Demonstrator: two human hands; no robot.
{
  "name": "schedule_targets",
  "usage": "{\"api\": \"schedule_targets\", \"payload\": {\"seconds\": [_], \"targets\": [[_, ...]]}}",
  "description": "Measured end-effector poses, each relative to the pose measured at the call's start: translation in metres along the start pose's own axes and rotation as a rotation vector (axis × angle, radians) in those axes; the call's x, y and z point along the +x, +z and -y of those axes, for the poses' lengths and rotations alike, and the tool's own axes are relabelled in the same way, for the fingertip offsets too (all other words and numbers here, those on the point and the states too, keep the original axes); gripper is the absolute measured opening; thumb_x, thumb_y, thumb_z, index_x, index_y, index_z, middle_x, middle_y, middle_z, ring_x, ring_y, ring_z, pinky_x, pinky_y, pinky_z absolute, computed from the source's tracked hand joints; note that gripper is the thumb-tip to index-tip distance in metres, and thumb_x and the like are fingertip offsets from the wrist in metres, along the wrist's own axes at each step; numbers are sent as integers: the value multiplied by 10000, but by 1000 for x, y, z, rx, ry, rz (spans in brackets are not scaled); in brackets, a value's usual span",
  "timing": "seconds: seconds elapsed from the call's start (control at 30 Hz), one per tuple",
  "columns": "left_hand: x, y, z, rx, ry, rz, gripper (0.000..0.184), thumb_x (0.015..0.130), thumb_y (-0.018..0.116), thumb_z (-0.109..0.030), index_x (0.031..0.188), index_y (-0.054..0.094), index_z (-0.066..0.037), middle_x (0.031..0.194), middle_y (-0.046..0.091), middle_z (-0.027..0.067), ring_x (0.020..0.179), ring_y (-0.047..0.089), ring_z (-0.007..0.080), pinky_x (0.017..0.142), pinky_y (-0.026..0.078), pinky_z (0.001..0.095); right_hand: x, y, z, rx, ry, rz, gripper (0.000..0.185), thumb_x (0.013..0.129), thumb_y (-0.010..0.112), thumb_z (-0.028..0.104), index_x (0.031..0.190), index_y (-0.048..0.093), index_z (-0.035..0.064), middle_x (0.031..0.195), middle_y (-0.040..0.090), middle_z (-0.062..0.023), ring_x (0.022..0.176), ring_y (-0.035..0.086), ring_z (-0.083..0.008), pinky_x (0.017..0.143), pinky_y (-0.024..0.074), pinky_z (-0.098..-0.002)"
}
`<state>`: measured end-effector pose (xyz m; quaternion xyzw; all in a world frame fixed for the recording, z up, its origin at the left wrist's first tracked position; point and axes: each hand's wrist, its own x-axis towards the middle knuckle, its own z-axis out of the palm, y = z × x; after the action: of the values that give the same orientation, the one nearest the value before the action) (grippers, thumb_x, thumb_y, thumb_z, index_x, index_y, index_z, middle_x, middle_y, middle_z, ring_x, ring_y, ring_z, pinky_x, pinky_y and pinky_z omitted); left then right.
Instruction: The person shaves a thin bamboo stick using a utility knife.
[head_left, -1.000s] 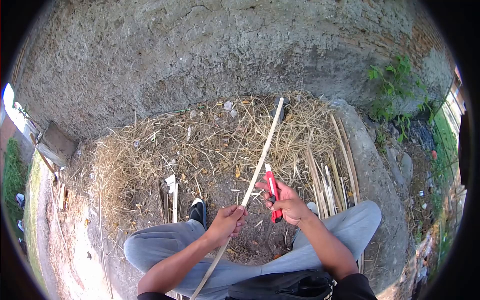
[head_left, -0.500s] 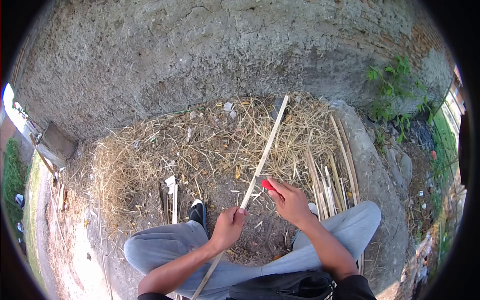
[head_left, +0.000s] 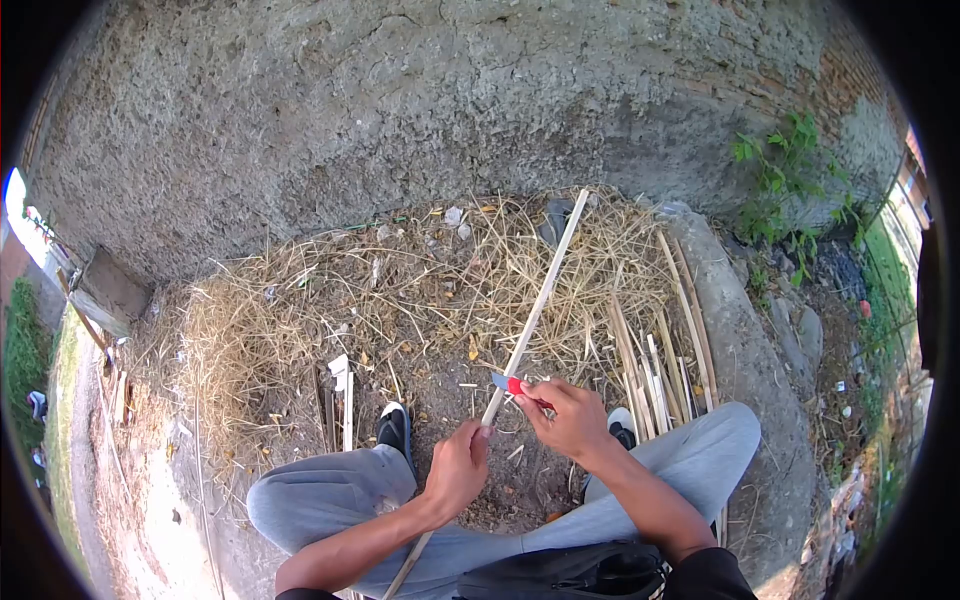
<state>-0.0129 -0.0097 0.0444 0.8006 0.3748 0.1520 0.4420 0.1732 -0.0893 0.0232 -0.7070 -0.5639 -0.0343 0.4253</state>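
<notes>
A long, pale wooden strip (head_left: 552, 275) slants from below my left forearm up toward the wall. My left hand (head_left: 458, 468) is closed round its lower part, between my knees. Just above and to the right, my right hand (head_left: 566, 422) grips a red utility knife (head_left: 516, 385), most of its handle hidden in the fingers. The knife's blade points left and lies across the strip, a little above my left hand.
Several wooden strips (head_left: 650, 370) lie on the right by my knee, others (head_left: 347, 405) on the left. Dry straw (head_left: 245, 345) covers the ground before a rough wall (head_left: 400, 110). Sandals (head_left: 395, 428) are on my feet; a black bag (head_left: 570, 575) rests at my lap.
My right hand has turned over and moved left and down, bringing the knife from upright beside the strip to across it. The strip's far end has swung slightly right.
</notes>
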Motion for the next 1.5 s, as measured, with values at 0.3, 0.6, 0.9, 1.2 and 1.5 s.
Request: {"api": "schedule_targets", "payload": {"seconds": [0.3, 0.6, 0.9, 1.2, 1.5], "targets": [[-9, -1, -7, 34, 25, 44, 223, 1030, 497, -158, 1040, 631, 19, 680, 633, 156, 577, 637, 293, 559, 477, 401, -1, -2, -9, -41, -1, -87, 137, 851, 767, 288, 851, 720, 160, 736, 701, -15, 509, 654, -221, 420, 485, -338], [-26, 5, -8, 13, -41, 132, 233, 1024, 502, -157, 1016, 641, 29, 691, 644, 133, 594, 639, 215, 577, 489, 356, 15, -15, -43, -117, 233, -61, 167, 859, 763, 255, 846, 713, 97, 718, 700, -71, 578, 678, -260, 505, 512, -362], [-10, 1, 18, -170, -113, 184, 267, 1051, 481, -196, 985, 638, 10, 659, 544, 3, 553, 475, 65, 497, 392, 251, 20, -48, -33, 126, 370, -139, 186, 905, 734, 257, 944, 704, 78, 782, 726, -103, 636, 698, -253, 552, 513, -336], [1, -14, 8, -712, -469, 302, 312, 1087, 416, -288, 948, 544, -40, 655, 432, -34, 517, 379, 38, 427, 328, 226, -9, -6, 0, 135, 96, 46, 186, 864, 775, 242, 867, 711, 66, 786, 722, -90, 630, 702, -233, 554, 539, -319], [-3, -8, 13, -543, -301, 233, 315, 1083, 424, -270, 909, 528, -30, 622, 409, -27, 494, 361, 54, 408, 302, 242, -3, -11, 4, 44, -3, 33, 171, 832, 796, 251, 822, 733, 93, 753, 714, -62, 578, 684, -235, 490, 519, -329]]}}
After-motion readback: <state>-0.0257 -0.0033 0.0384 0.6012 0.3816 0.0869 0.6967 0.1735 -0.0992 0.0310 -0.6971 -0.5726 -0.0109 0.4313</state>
